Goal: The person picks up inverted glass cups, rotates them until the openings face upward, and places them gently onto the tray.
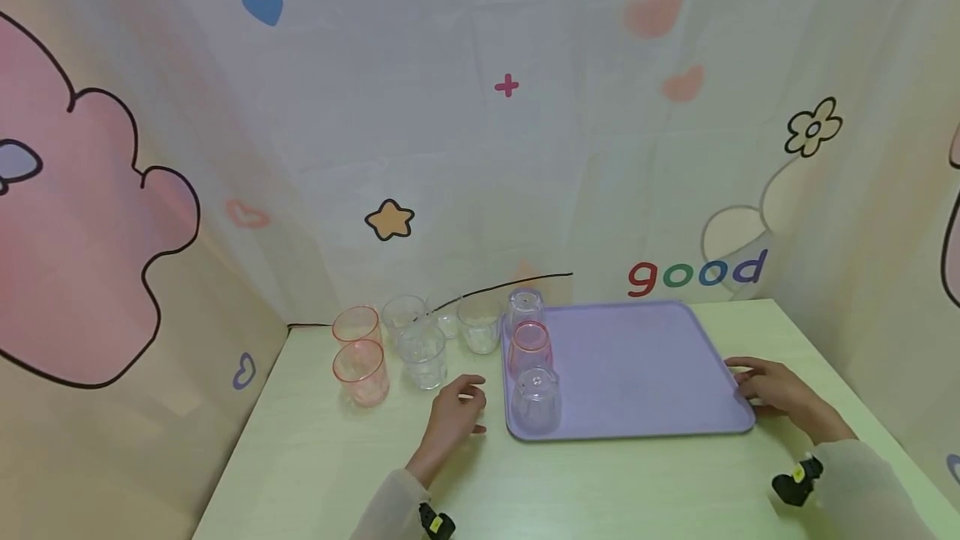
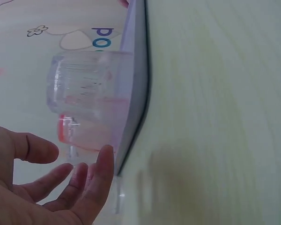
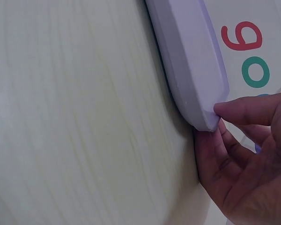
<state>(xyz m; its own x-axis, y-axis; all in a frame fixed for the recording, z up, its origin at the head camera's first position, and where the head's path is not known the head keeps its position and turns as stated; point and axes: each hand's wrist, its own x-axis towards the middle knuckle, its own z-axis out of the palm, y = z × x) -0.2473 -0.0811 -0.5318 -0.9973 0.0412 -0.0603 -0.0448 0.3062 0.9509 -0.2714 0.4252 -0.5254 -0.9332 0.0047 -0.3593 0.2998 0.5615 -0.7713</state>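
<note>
A lavender tray (image 1: 622,373) lies on the table, with three inverted glasses in a row along its left side: a clear glass (image 1: 537,400) in front, a pink glass (image 1: 530,348) in the middle and another clear glass (image 1: 525,307) behind. My right hand (image 1: 780,394) is at the tray's right edge; in the right wrist view its thumb (image 3: 246,108) presses the rim, with fingers against the outer side and underneath. Just left of the tray, my left hand (image 1: 453,417) holds nothing, its fingers loosely bent and apart. In the left wrist view it is near the glasses.
Left of the tray stand upright glasses: a front pink glass (image 1: 362,373), a rear pink glass (image 1: 357,323) and several clear glasses (image 1: 422,357). A printed curtain (image 1: 450,132) hangs behind the pale wooden table (image 1: 300,473) and at both sides.
</note>
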